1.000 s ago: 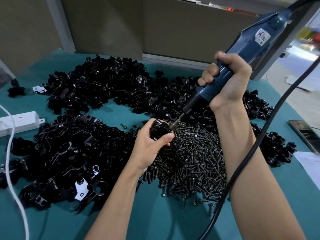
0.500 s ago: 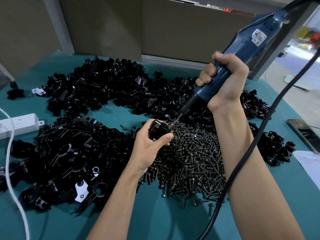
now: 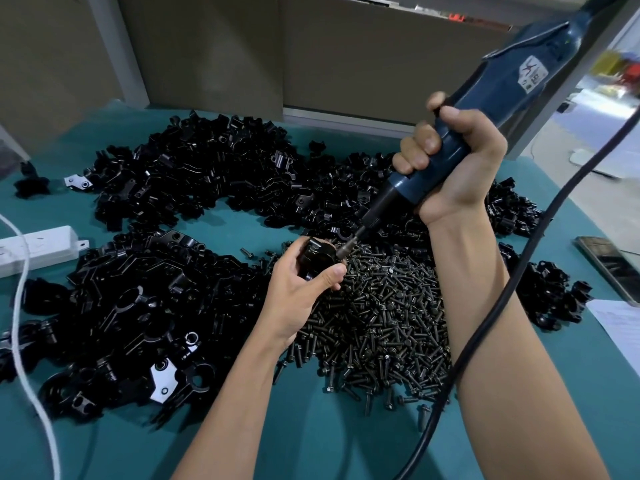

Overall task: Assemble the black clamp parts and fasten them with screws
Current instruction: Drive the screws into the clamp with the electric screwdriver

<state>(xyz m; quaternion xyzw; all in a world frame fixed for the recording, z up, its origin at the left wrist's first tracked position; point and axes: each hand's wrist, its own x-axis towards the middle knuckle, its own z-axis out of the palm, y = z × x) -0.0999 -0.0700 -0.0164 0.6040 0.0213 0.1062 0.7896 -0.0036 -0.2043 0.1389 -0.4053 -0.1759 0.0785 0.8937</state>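
Observation:
My left hand [image 3: 300,289] grips a black clamp assembly [image 3: 317,258] just above the left edge of a heap of dark screws [image 3: 384,313]. My right hand [image 3: 453,164] is wrapped around a blue electric screwdriver [image 3: 502,95], tilted down to the left. Its bit tip [image 3: 343,250] touches the right side of the clamp. Loose black clamp parts [image 3: 194,174] lie in big piles across the teal table [image 3: 329,441]. A nearer pile of clamp parts [image 3: 131,306] sits left of my left arm.
The screwdriver's black cable [image 3: 491,306] hangs down across my right forearm. A white power strip [image 3: 38,247] and white cord [image 3: 20,341] lie at the left edge. A phone [image 3: 609,265] and a paper sheet [image 3: 620,323] rest at the right. A grey wall panel stands behind.
Both hands stay together at the clamp with the bit held on it. The screwdriver has tipped slightly more upright.

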